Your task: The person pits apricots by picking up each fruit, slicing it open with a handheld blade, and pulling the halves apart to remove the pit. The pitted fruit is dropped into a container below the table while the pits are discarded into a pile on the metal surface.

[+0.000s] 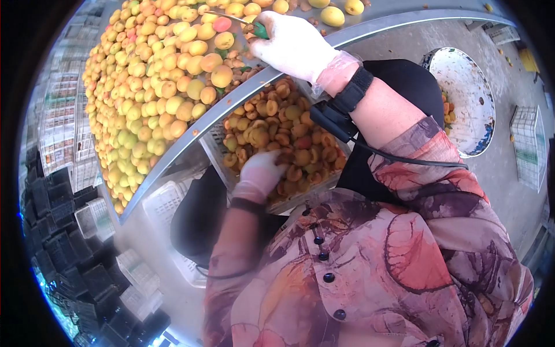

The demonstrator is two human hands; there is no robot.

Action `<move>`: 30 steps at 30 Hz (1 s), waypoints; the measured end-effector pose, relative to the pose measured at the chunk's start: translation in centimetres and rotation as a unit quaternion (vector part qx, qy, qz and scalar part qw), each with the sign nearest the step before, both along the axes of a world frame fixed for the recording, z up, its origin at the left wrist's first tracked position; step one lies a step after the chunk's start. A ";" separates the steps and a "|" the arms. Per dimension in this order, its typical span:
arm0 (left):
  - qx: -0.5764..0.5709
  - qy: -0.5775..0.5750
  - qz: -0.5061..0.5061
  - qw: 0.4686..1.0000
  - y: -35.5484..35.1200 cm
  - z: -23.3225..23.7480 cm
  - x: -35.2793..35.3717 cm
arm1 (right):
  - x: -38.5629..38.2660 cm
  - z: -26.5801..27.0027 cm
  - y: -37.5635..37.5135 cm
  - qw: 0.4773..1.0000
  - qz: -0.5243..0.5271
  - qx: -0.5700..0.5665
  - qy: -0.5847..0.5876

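My right hand (pixel 295 46), in a white glove, is closed around a green-handled tool (pixel 261 30). Its thin metal shaft points left over the heaped apricots (pixel 167 87); whether it is a blade or a rod I cannot make out. Below the metal table edge, a crate of halved apricots (pixel 277 124) stands between my knees. My gloved left hand (pixel 260 173) is low over the crate's near left part, at the fruit. Motion blurs its fingers, so I cannot see whether they hold anything.
The table's raised metal rim (pixel 199 124) curves between the heap and my body. To the right stands a white basin (pixel 462 104), with a pale crate (pixel 529 147) beyond. A white crate (pixel 167 214) lies by my left leg. Stacked black crates (pixel 63 248) fill the far left.
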State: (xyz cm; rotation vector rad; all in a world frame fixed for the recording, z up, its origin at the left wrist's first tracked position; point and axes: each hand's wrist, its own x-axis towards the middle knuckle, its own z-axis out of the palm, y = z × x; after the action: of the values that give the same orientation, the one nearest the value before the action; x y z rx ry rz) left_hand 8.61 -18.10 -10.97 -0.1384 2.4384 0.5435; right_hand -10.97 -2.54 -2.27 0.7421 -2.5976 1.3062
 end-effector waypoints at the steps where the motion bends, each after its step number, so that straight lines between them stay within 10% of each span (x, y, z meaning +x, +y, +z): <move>1: -0.016 0.040 -0.046 0.998 0.9 -1.1 0.1 | 0.1 0.1 0.0 1.000 0.001 -0.007 -0.003; 9: -0.074 0.080 -0.109 0.988 1.6 -3.3 0.0 | 0.1 0.3 0.0 1.000 0.006 -0.004 0.000; 14: 0.116 0.057 0.022 0.991 0.7 3.3 -1.5 | -0.2 0.1 0.1 0.999 0.010 -0.019 -0.030; 22: 0.289 0.440 0.272 0.806 1.6 14.0 -7.8 | -0.6 -0.6 0.1 0.982 -0.033 -0.179 -0.048; 23: 0.103 0.585 0.127 0.795 0.4 13.2 -8.1 | -0.8 -0.8 0.2 0.971 -0.044 -0.224 -0.071; 26: 0.198 0.459 0.196 0.844 1.6 11.4 -5.8 | -0.2 1.1 1.1 0.958 -0.066 -0.275 -0.048; 30: 0.131 0.249 0.049 0.958 1.9 4.4 -3.5 | 0.0 2.5 1.7 0.961 -0.079 -0.262 -0.043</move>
State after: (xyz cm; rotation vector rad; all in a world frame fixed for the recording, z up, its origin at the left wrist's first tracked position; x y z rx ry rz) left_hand 5.07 -16.17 -6.60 -0.0092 2.8189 1.0458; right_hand -10.96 -0.81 0.26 0.3825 -2.1452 1.8851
